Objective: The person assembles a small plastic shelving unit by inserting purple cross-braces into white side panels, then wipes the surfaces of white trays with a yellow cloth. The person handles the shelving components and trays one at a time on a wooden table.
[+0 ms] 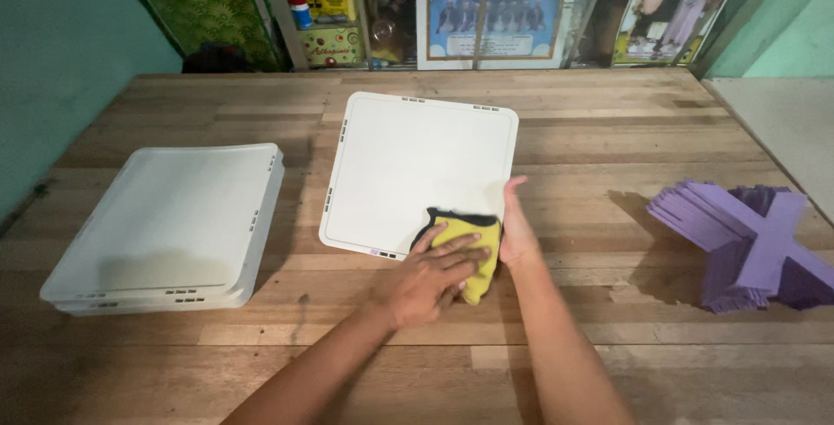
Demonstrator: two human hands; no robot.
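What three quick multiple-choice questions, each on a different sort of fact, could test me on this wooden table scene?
1. Where does the stack of white square plastic panels lie?
A. left of the single white square plastic panel
B. right of it
C. on top of it

2. What colour is the crossed pile of flat strips?
A. green
B. purple
C. red

3. What is the left hand doing?
A. hanging in the air
B. pressing a yellow cloth with a black edge
C. lifting the strips

Answers: 1 A, the stack sits at the table's left side. 2 B, the strips are plainly purple. 3 B, its palm lies flat on the cloth at the panel's near corner, while the right hand steadies that panel's edge.
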